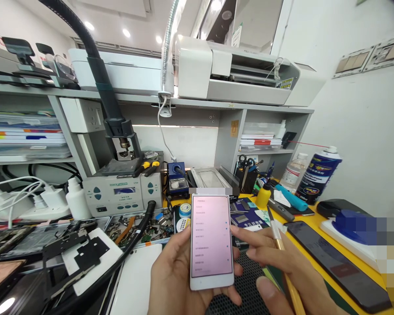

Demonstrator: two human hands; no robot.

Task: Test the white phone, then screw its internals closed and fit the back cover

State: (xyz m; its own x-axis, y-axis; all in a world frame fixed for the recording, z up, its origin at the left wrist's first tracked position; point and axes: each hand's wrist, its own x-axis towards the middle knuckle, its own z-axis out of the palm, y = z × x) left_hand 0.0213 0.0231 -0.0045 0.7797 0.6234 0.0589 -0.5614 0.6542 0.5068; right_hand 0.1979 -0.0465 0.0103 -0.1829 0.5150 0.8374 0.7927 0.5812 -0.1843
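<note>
My left hand [180, 280] is wrapped around a white smartphone [211, 240], held upright with its screen lit and showing a pinkish settings list. My right hand [279, 271] is beside it on the right, index finger stretched toward the phone's right edge. That hand also grips a yellow-handled craft knife [284, 258], its blade pointing up and away.
A dark phone [338, 264] lies on the yellow bench at right, near a blue spray can [318, 175] and a yellow bottle [264, 196]. A hot-air station [123, 192], a parts tray [141, 227] and black plates [75, 253] lie to the left. Shelves stand behind.
</note>
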